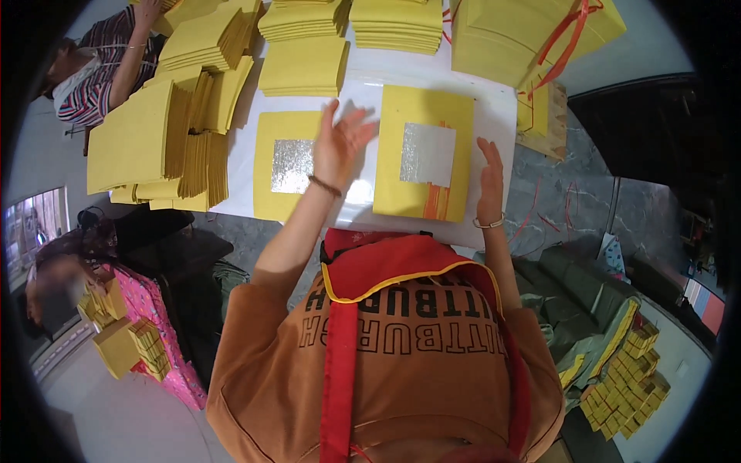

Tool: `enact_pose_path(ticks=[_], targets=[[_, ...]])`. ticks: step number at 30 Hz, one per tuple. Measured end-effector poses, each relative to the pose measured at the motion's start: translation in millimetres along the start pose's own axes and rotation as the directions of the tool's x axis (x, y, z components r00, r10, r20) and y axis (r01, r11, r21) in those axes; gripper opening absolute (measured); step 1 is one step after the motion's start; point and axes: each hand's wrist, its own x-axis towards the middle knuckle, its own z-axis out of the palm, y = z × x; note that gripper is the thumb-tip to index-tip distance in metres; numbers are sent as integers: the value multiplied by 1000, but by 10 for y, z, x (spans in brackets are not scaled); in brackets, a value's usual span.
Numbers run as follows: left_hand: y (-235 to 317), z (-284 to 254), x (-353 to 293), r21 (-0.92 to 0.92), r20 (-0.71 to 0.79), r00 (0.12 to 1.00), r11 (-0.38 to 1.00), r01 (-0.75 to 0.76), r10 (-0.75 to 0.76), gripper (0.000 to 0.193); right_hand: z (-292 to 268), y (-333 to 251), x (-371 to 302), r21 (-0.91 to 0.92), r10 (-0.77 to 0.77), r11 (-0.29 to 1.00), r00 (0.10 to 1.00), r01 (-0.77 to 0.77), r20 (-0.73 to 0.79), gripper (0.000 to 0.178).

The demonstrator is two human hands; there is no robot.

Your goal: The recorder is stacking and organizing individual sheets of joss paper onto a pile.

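My left hand (343,147) hovers between two yellow paper pieces, its fingers spread and nothing in them. Under and beside that wrist lies the left yellow paper (266,204), with a silver foil square (292,165) in its middle. The right yellow paper (392,108) bears a similar silver square (427,153), with orange-red streaks (436,202) showing at its lower edge. Just off the right edge of that paper, my right hand (491,184) stands on edge with fingers stretched out, holding nothing. Whether either paper is a single sheet or a thin stack, I cannot tell.
Stacks of folded yellow paper (131,143) crowd the left of the white table (355,212); more stacks (305,65) line its far side. A large yellow bag-like piece (502,38) with a red ribbon (567,46) sits far right. Co-workers (100,65) are at the left.
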Motion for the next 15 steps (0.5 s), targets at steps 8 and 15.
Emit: enact_pose_path(ticks=[8,15], targets=[[-7,433,-253,791,543,838,302,-532,54,37,48,-110,-222,-354,-29,928,971,115,239,33],[-246,190,-668,460,757,551,-311,-832,-352,58,70,144,-227,-128,-6,991,980,33,198,50]])
